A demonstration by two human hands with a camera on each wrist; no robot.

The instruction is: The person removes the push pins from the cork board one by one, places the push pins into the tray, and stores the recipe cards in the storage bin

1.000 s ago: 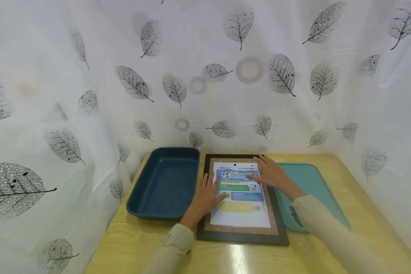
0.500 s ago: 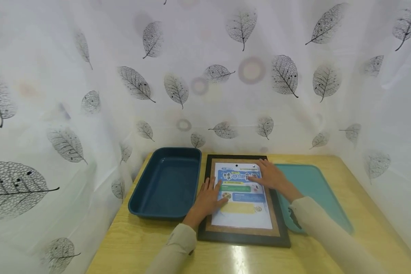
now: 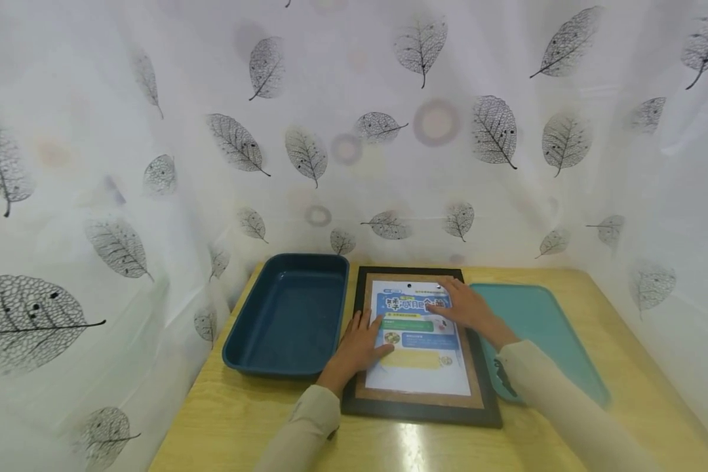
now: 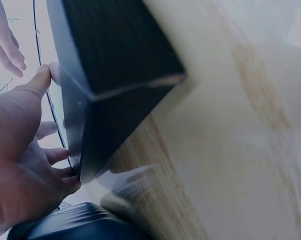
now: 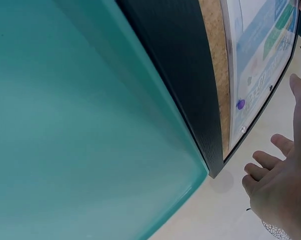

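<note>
A cork board (image 3: 383, 395) with a black frame lies flat on the table, a printed sheet (image 3: 415, 383) on its face. Dark and pale round dots, possibly pins, show near the sheet's top edge. My left hand (image 3: 356, 346) is over the board's left side, fingers spread; in the left wrist view the left hand (image 4: 25, 145) has its fingertips along the black frame. Over the upper right of the board is my right hand (image 3: 469, 309), fingers loosely extended. Whether the right hand (image 5: 280, 175) touches the sheet cannot be told. Neither hand holds anything.
To the board's left stands a deep blue tray (image 3: 230, 357). A flat teal tray (image 3: 545, 321) lies along its right side, partly under the right sleeve (image 3: 543, 380). A white leaf-patterned curtain (image 3: 330, 78) surrounds the wooden table (image 3: 224, 426).
Both hands have shifted slightly toward the near side relative to the board. The whole head view has drifted a little, and the board and trays keep their places.
</note>
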